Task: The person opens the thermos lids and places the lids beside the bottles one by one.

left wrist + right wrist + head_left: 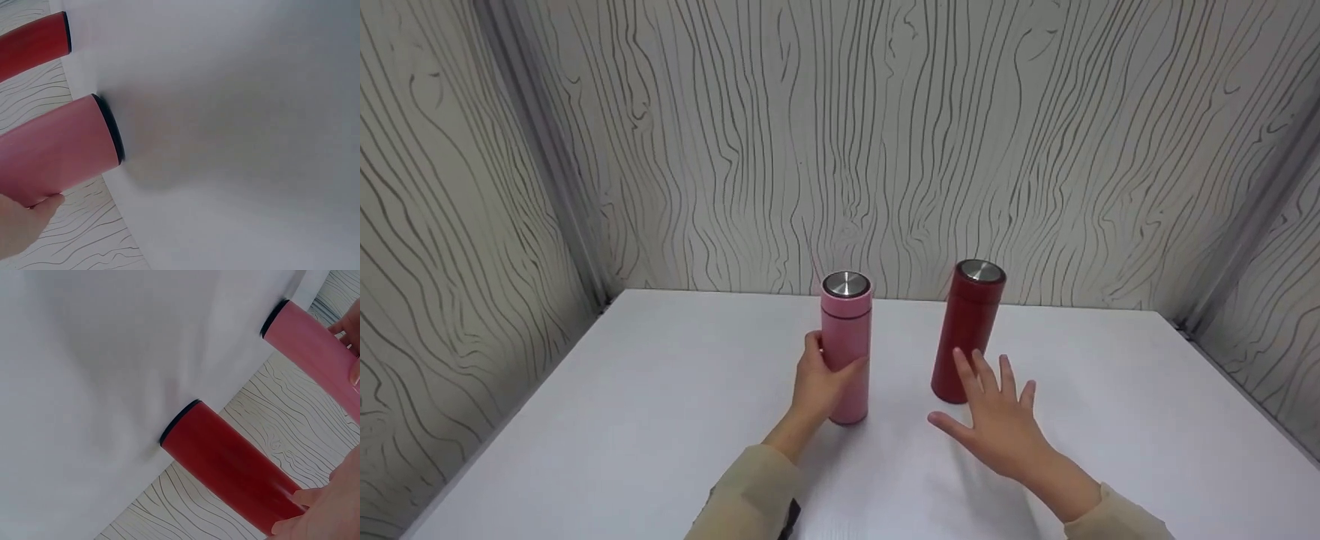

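Note:
A pink thermos flask (847,337) with a steel-topped lid stands upright on the white table. My left hand (817,382) grips its body from the left, thumb across the near side and some fingers hidden behind it. To the right, and slightly farther back, is a red thermos flask (966,330), also upright with a steel-topped lid. My right hand (1005,427) reaches toward it with straight, spread fingers. In the right wrist view, the fingertips (304,496) overlap the red flask's body. Both flasks' dark bases meet the tabletop in the left wrist view.
The white table (622,420) holds both flasks, with a gap between them. Behind it rises a wood-grain patterned wall panel (840,135). Similar panels (427,247) flank the sides, joined by grey corner posts (551,157).

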`<state>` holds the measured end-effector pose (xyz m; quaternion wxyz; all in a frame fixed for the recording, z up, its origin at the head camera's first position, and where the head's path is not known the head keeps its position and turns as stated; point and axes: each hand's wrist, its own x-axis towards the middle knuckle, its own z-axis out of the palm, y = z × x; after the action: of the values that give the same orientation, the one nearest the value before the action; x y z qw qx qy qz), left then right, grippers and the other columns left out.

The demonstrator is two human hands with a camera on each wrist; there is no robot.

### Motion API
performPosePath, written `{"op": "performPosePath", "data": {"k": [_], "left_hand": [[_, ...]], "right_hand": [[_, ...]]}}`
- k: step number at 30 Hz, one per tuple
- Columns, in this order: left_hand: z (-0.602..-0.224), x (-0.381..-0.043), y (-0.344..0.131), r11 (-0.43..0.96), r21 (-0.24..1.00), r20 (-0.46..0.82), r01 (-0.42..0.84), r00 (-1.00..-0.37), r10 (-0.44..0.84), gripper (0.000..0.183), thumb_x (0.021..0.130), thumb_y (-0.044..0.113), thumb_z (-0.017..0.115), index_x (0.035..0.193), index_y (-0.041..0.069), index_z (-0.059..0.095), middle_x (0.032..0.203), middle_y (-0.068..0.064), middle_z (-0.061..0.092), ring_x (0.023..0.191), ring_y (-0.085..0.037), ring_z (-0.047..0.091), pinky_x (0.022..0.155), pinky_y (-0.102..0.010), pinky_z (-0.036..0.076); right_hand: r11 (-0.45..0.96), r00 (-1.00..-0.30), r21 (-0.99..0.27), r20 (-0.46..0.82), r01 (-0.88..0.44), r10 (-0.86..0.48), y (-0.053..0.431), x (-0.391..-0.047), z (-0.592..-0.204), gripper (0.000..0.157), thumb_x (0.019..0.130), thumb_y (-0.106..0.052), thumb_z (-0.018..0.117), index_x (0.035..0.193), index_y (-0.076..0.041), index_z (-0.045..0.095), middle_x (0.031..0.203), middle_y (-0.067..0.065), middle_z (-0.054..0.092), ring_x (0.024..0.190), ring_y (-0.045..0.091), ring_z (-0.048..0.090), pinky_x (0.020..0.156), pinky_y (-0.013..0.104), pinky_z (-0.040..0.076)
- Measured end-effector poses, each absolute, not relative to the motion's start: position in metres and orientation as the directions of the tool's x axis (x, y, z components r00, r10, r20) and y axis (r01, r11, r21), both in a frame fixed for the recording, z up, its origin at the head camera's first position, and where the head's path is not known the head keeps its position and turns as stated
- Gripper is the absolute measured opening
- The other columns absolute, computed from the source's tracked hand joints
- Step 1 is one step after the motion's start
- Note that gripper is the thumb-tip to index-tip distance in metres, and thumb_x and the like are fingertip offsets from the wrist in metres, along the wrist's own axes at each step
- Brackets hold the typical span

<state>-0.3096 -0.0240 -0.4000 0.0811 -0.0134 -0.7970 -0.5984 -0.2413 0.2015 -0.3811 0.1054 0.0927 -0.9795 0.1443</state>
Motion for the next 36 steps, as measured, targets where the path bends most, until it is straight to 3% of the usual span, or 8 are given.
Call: {"op": "performPosePath", "data": {"k": [11, 16, 24, 36], "left_hand": [[-0.397, -0.295, -0.028, 0.327, 0.917, 0.245, 0.228, -0.969, -0.013, 0.060, 0.075, 0.031, 0.077, 0.122, 0.017, 0.042, 0.120, -0.003, 0.056, 0.113, -0.020, 0.055, 0.097, -0.044, 0.047], [-0.397, -0.289, -0.028, 0.310, 0.911, 0.269, 0.273, -0.961, 0.055, 0.063, 0.073, 0.028, 0.078, 0.124, 0.016, 0.043, 0.118, -0.003, 0.057, 0.111, -0.019, 0.055, 0.095, -0.043, 0.048], [-0.396, -0.282, -0.024, 0.352, 0.891, 0.282, 0.287, -0.957, 0.067, 0.066, 0.072, 0.032, 0.079, 0.128, 0.017, 0.048, 0.118, 0.001, 0.059, 0.108, -0.018, 0.056, 0.093, -0.044, 0.049], [-0.394, -0.276, -0.019, 0.428, 0.835, 0.333, 0.345, -0.937, 0.106, 0.066, 0.070, 0.036, 0.079, 0.127, 0.021, 0.049, 0.116, 0.003, 0.060, 0.106, -0.016, 0.057, 0.091, -0.041, 0.050]], "right_hand": [[0.870, -0.926, -0.381, 0.325, -0.313, -0.191, 0.195, -0.237, -0.363, 0.084, 0.086, -0.056, 0.053, 0.148, -0.011, 0.021, 0.148, 0.019, 0.032, 0.137, 0.041, 0.025, 0.105, 0.065, 0.026], [0.788, -0.942, -0.536, 0.292, -0.304, -0.164, 0.192, -0.237, -0.351, 0.081, 0.089, -0.050, 0.053, 0.149, -0.010, 0.016, 0.147, 0.019, 0.032, 0.135, 0.039, 0.030, 0.099, 0.059, 0.039], [0.584, -0.959, -0.761, 0.236, -0.284, -0.158, 0.185, -0.241, -0.323, 0.071, 0.095, -0.038, 0.048, 0.150, -0.010, 0.011, 0.150, 0.018, 0.028, 0.140, 0.038, 0.024, 0.106, 0.059, 0.029], [0.494, -0.952, -0.814, 0.250, -0.305, -0.177, 0.172, -0.249, -0.307, 0.066, 0.096, -0.035, 0.046, 0.148, -0.006, 0.016, 0.145, 0.019, 0.038, 0.135, 0.034, 0.037, 0.109, 0.055, 0.029]]}}
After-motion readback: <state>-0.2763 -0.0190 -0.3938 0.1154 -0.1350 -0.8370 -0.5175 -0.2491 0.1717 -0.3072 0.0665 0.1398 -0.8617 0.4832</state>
